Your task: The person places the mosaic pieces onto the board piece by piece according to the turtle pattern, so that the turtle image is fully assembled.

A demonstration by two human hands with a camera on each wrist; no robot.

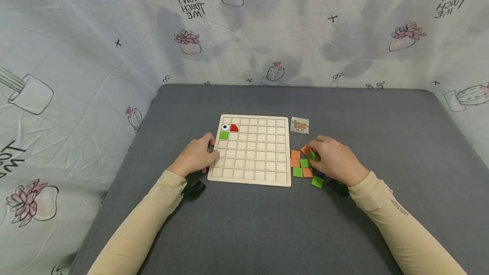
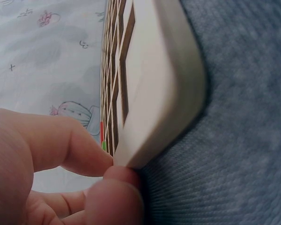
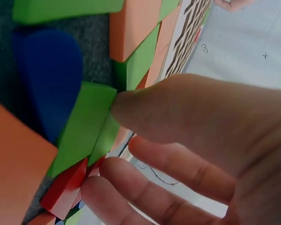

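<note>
You look to be near the start of filling the gridded board point(image 1: 252, 152), which lies flat on the bench point(image 1: 248, 224) between your hands. Three pieces are in: an eye tile point(image 1: 226, 127) in the left column, second row from the far edge, a rounded red tile point(image 1: 234, 128) just to its right, and a green square point(image 1: 223, 135) directly below the eye. The other squares are bare, so by my judgement most of the filling is left. Your left hand point(image 1: 196, 154) pinches the board's left edge. Your right hand point(image 1: 336, 159) has thumb and fingers closed about a loose green tile point(image 1: 313, 155); I cannot tell whether it is clear of the pile. Around it wait orange tiles point(image 1: 295, 154), more green ones and a blue piece point(image 3: 51, 75). The small card point(image 1: 299, 125) beside the board, perhaps your pattern, is too small to read.
</note>
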